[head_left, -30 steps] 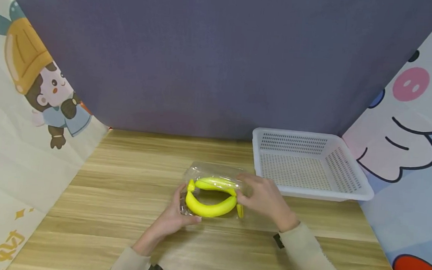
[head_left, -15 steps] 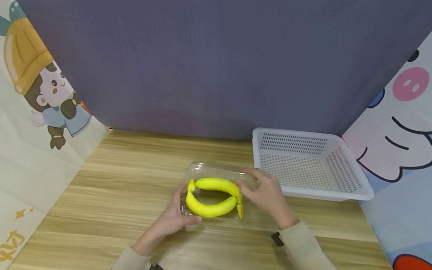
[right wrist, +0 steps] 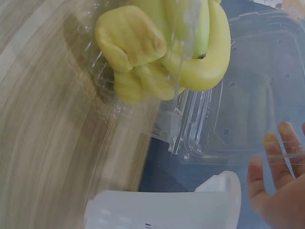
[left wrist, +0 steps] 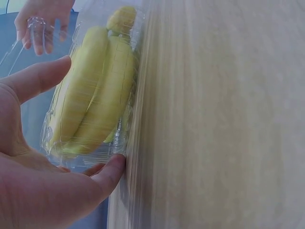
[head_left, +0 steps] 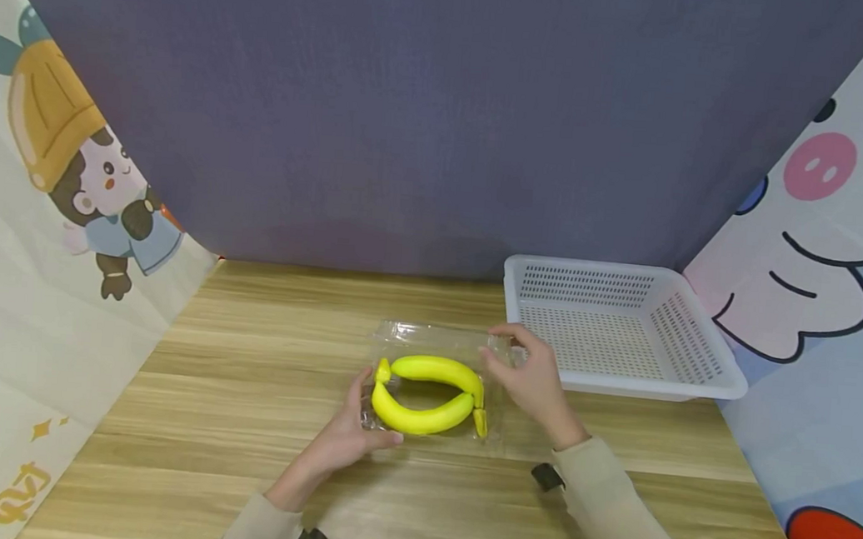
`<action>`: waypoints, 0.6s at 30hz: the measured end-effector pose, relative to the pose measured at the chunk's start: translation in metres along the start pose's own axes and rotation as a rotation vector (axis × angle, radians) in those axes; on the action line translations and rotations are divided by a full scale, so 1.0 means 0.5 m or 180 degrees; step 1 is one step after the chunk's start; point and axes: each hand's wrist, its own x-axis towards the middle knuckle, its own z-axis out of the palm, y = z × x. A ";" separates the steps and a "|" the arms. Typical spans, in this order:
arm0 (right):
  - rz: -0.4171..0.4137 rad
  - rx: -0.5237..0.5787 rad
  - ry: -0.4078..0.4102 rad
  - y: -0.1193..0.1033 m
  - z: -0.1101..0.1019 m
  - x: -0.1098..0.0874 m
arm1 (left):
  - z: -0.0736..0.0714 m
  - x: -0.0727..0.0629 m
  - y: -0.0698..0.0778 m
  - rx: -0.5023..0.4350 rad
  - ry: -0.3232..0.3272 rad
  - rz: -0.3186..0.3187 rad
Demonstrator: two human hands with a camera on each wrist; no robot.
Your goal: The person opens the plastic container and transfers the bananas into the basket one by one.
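A clear plastic clamshell box (right wrist: 164, 126) holds several yellow bananas (head_left: 421, 422), two of them curving round into a ring in the head view. My left hand (head_left: 348, 437) grips the box's left end, thumb at the near edge and fingers on the far side. The clear lid (right wrist: 257, 95) stands raised at the back of the box. At its right edge, my right hand (head_left: 535, 381) has the thumb on the near side and fingers behind, holding it lightly. In the right wrist view some fingers (right wrist: 277, 160) overlap the lid's edge.
A white perforated basket (head_left: 693, 392) stands at the back right, right beside my right hand. The wood-grain table (head_left: 226, 405) runs back to a dark blue-grey backdrop (head_left: 441, 136). Printed cartoon panels (head_left: 833, 331) rise on both sides.
My right hand has moved a little back and right along with the lid's edge, which has swung away from over the bananas. My left hand and the box have stayed put.
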 end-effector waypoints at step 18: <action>0.0192 0.0661 0.0117 0.009 0.002 0.026 | 0.001 0.000 0.010 0.0036 0.0102 -0.0078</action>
